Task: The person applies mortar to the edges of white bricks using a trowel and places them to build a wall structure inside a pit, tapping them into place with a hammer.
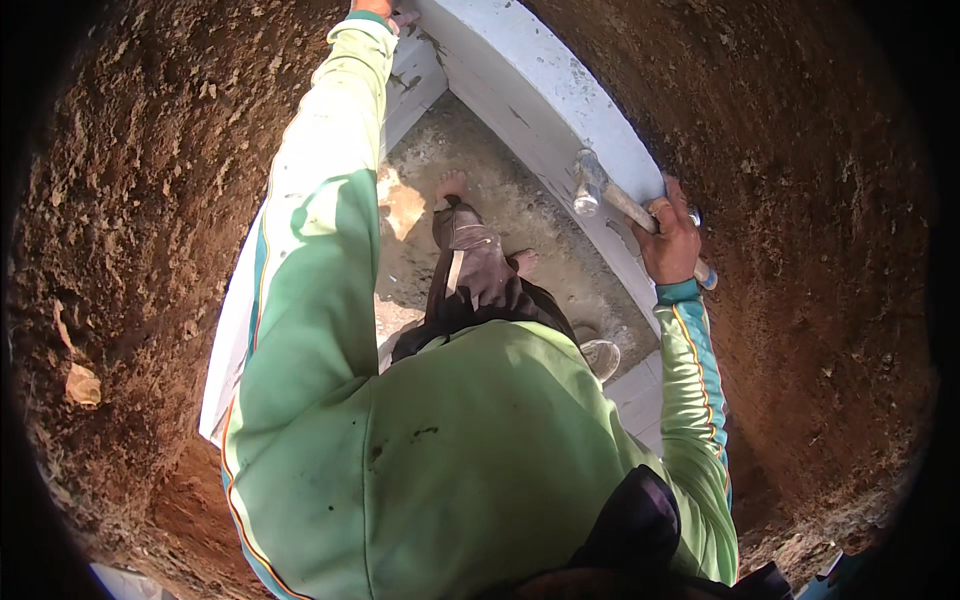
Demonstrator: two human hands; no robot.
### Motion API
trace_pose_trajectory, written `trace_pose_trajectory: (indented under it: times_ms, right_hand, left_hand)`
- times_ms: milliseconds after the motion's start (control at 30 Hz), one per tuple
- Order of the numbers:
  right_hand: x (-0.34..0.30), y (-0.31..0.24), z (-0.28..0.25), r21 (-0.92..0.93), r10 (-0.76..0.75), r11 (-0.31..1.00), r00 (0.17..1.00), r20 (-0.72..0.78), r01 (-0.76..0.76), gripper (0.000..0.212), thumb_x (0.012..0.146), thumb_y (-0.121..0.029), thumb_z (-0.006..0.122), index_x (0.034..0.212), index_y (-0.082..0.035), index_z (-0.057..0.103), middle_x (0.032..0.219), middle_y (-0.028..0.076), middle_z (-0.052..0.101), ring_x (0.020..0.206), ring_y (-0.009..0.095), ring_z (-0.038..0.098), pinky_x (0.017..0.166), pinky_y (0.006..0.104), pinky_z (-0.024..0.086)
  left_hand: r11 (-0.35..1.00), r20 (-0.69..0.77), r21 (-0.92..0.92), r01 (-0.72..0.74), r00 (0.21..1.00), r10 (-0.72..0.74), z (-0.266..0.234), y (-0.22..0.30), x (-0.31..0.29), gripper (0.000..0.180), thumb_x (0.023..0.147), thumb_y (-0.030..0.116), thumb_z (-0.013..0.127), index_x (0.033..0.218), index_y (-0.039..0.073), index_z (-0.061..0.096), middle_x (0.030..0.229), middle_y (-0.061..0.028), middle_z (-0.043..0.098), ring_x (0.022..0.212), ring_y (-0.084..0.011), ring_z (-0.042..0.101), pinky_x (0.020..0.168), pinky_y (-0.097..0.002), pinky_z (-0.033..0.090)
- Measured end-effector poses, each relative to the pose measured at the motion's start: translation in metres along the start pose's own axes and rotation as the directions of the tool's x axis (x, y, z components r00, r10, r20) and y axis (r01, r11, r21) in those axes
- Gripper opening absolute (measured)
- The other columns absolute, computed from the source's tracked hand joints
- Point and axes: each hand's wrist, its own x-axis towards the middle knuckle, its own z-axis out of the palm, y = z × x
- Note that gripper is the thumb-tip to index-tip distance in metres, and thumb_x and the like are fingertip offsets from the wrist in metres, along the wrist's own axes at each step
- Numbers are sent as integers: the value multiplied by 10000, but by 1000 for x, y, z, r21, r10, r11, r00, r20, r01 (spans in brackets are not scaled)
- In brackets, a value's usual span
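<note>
My right hand (672,240) is closed around the handle of a hammer (590,183). The hammer's grey metal head points left, over the top edge of a white block wall (545,75), and the handle's blue end sticks out below my wrist. My fingers lie close against the outer side of that wall. My left arm stretches far forward to the wall's far corner. There my left hand (376,6) is mostly cut off by the upper edge of the view, so its fingers hardly show.
White walls enclose a wet grey floor (420,135) where my bare feet stand. Rough brown earth banks (130,200) rise close on both sides. A dry leaf (82,385) clings to the left bank. A pale round object (602,358) lies beside my body.
</note>
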Motion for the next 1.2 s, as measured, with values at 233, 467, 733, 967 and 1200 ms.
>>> trace_pose_trajectory:
  times_ms: [233, 467, 733, 967, 1200]
  right_hand:
    - [-19, -7, -43, -15, 50, 999, 992, -114, -52, 351, 684, -236, 864, 949, -137, 657, 1231, 78, 624, 951, 341, 671, 752, 449, 550]
    - [-162, 35, -51, -44, 401, 915, 887, 228, -402, 386, 861, -416, 730, 1044, -85, 651, 873, 161, 674, 845, 393, 658, 716, 480, 508]
    - [-289, 84, 22, 210, 554, 646, 641, 531, -734, 418, 885, -400, 699, 993, -21, 558, 783, 177, 588, 723, 359, 538, 715, 449, 461]
    - [-196, 69, 17, -99, 273, 957, 737, 619, -272, 373, 908, -366, 646, 1110, -56, 608, 972, 244, 695, 951, 425, 671, 813, 530, 520]
    - [-135, 74, 34, -97, 201, 979, 810, 551, -177, 351, 879, -308, 640, 1156, -93, 623, 1005, 222, 712, 967, 418, 678, 851, 524, 535]
  left_hand:
    - [994, 199, 53, 96, 974, -105, 41, -48, -122, 710, 791, 311, 826, 1356, 14, 516, 1251, -169, 629, 1117, -339, 625, 833, -530, 574]
    - [904, 289, -29, 427, 869, -401, 101, -106, -214, 840, 762, 370, 864, 1434, 53, 473, 1538, -185, 342, 1418, -451, 272, 951, -671, 481]
    - [816, 427, -175, 551, 789, -441, 128, -126, -242, 973, 794, 496, 767, 1569, 212, 252, 1631, -169, 149, 1452, -513, 162, 1034, -767, 310]
    - [819, 422, -228, 526, 812, -404, 130, -114, -254, 956, 792, 488, 766, 1556, 198, 270, 1616, -187, 164, 1442, -521, 176, 1024, -782, 302]
    - [782, 329, -289, 553, 824, -461, 131, -114, -247, 754, 780, 407, 786, 1458, 234, 506, 1605, -100, 276, 1420, -459, 273, 975, -808, 323]
